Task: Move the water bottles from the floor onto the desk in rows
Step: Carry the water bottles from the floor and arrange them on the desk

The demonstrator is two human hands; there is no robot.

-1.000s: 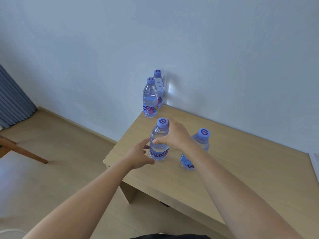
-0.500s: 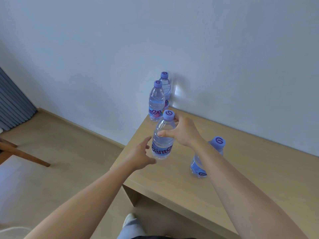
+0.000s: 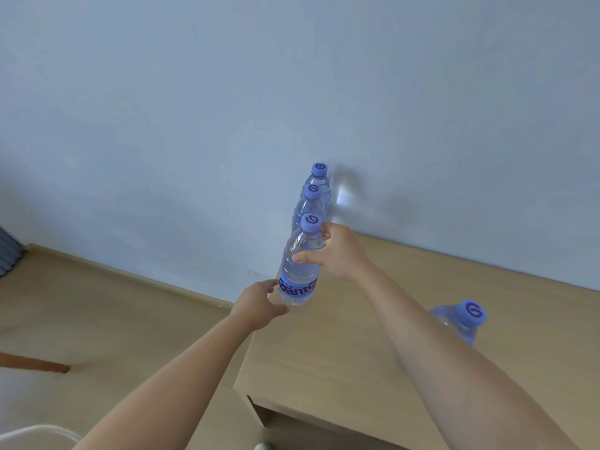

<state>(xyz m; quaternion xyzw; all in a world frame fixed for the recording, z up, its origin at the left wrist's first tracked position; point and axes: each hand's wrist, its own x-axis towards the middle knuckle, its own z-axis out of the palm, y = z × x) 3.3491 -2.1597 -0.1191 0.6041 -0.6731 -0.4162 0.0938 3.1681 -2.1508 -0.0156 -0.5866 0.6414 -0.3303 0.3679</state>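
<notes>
My right hand [image 3: 334, 251] grips the neck and shoulder of a clear water bottle [image 3: 300, 271] with a purple cap and blue label, near the desk's left edge. My left hand [image 3: 259, 303] touches its base from the left, fingers apart. Directly behind it, two more bottles stand in a line toward the wall: a middle bottle [image 3: 310, 204] and a far bottle [image 3: 319, 180]. A fourth bottle [image 3: 464, 321] stands on the light wooden desk [image 3: 341, 352] to the right, partly hidden by my right forearm.
A pale blue wall runs behind the desk. Wooden floor lies to the left, with a brown chair leg [image 3: 32, 365] at the left edge and grey curtain folds [image 3: 8, 254] beyond it. A white curved object [image 3: 35, 433] shows at bottom left.
The held bottle has moved back and left along the desk, now lined up in front of the two bottles by the wall. The view has shifted left, leaving the fourth bottle farther right.
</notes>
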